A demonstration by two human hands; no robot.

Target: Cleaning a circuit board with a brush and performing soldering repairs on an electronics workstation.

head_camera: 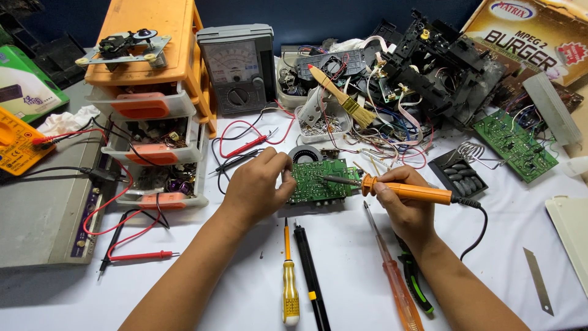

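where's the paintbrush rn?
Head view, upper centre: the paintbrush lies tilted on the pile of wires and parts behind the green circuit board, right of the grey analog meter, bristles over the small clear tray.

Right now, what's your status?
Left hand steadies green board. Right hand holds orange iron, tip on board. Screwdrivers lie nearby, nothing blocking.

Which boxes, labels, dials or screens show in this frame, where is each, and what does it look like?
Cardboard box: far right corner, flat, tan and brown with a red starburst.
Green box: far left edge, green with a white panel.
Analog meter: back centre, upright, grey, pale dial face, round black knob.
Yellow multimeter: left edge, flat, yellow-orange, red lead plugged in.
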